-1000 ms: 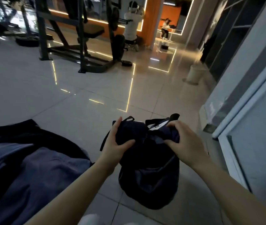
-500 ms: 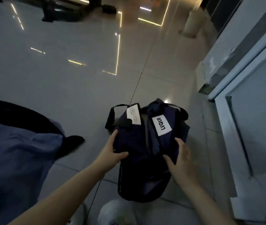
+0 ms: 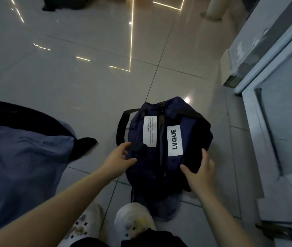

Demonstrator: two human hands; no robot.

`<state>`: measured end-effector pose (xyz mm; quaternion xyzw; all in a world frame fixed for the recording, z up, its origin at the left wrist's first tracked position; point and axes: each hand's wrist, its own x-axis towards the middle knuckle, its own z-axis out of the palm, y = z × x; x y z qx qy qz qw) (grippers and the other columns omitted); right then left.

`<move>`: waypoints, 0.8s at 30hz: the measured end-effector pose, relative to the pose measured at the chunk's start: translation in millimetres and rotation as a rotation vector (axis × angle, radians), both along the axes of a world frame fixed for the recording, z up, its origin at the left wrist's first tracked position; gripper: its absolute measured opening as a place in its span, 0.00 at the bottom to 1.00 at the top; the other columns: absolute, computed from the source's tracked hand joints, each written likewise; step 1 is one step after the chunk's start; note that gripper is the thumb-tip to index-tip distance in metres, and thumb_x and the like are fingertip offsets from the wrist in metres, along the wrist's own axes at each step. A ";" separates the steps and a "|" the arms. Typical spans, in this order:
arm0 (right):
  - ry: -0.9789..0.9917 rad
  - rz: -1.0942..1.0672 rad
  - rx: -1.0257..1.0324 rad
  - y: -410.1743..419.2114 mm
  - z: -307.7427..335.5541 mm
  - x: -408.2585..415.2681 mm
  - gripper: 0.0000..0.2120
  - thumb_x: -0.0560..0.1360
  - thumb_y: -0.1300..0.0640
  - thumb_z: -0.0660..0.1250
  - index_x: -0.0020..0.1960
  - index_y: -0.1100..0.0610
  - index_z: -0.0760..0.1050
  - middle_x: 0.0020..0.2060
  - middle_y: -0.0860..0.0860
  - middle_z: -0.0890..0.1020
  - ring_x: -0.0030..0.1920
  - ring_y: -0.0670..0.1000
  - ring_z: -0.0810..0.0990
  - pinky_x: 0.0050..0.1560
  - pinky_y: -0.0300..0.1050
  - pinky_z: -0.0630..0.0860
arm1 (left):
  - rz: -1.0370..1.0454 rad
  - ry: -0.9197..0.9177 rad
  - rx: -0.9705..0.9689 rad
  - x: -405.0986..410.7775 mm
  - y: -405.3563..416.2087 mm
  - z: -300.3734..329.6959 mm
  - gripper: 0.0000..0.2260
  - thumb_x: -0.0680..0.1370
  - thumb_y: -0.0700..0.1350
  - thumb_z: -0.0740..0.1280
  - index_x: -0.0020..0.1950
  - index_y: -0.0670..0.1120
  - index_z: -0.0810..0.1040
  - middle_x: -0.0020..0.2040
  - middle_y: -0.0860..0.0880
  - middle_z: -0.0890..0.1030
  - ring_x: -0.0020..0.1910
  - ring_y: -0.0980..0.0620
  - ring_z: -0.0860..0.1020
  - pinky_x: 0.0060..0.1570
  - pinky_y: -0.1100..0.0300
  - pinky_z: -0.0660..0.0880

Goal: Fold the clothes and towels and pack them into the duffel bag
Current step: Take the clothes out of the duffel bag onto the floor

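On the tiled floor, right in front of your shoes, the duffel bag (image 3: 163, 148) is lying with its zipper closed. Your left hand (image 3: 118, 160) and right hand (image 3: 200, 169) are touching its sides with loose fingers, gripping nothing. The clothes (image 3: 22, 157) are lying unfolded (beside you); stuffing them in loose may be crowding the bag.

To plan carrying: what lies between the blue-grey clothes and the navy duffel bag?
Head view: only bare glossy floor tiles separate the blue-grey clothes from the navy duffel bag.

Dim, bluish view with bright strip reflections glaring on the glossy floor (image 3: 88, 82), edges bowed
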<state>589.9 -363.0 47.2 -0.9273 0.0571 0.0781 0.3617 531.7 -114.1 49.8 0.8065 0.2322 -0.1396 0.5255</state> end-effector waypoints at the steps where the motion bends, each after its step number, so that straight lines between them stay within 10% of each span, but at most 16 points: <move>1: -0.022 0.035 -0.015 1.1 5.6 2.3 0.40 0.72 0.51 0.72 0.77 0.50 0.54 0.73 0.57 0.57 0.71 0.56 0.62 0.66 0.49 0.65 | -0.085 -0.010 0.093 6.4 0.8 9.8 0.29 0.77 0.46 0.69 0.75 0.52 0.60 0.63 0.46 0.71 0.55 0.50 0.75 0.56 0.58 0.75; 9: -0.158 0.433 -0.486 27.5 34.9 49.3 0.33 0.78 0.36 0.55 0.77 0.40 0.45 0.77 0.50 0.42 0.77 0.58 0.42 0.72 0.66 0.52 | -0.731 -0.043 0.631 78.7 2.4 85.7 0.31 0.77 0.53 0.66 0.77 0.55 0.55 0.71 0.48 0.62 0.66 0.46 0.66 0.65 0.51 0.68; 16: 0.066 0.604 -0.817 22.4 -14.9 100.1 0.36 0.77 0.33 0.54 0.77 0.41 0.40 0.76 0.48 0.32 0.75 0.66 0.35 0.67 0.75 0.50 | -0.497 -0.060 0.734 113.8 -11.1 -8.9 0.32 0.79 0.59 0.60 0.78 0.56 0.47 0.79 0.50 0.45 0.77 0.45 0.48 0.71 0.45 0.59; 24: 0.430 0.439 -0.517 -58.6 -85.4 98.1 0.35 0.79 0.40 0.57 0.75 0.36 0.37 0.77 0.55 0.40 0.73 0.63 0.59 0.70 0.53 0.64 | -0.593 -0.067 0.811 106.3 -52.7 -134.2 0.39 0.72 0.73 0.46 0.73 0.60 0.28 0.75 0.54 0.28 0.76 0.47 0.35 0.71 0.36 0.38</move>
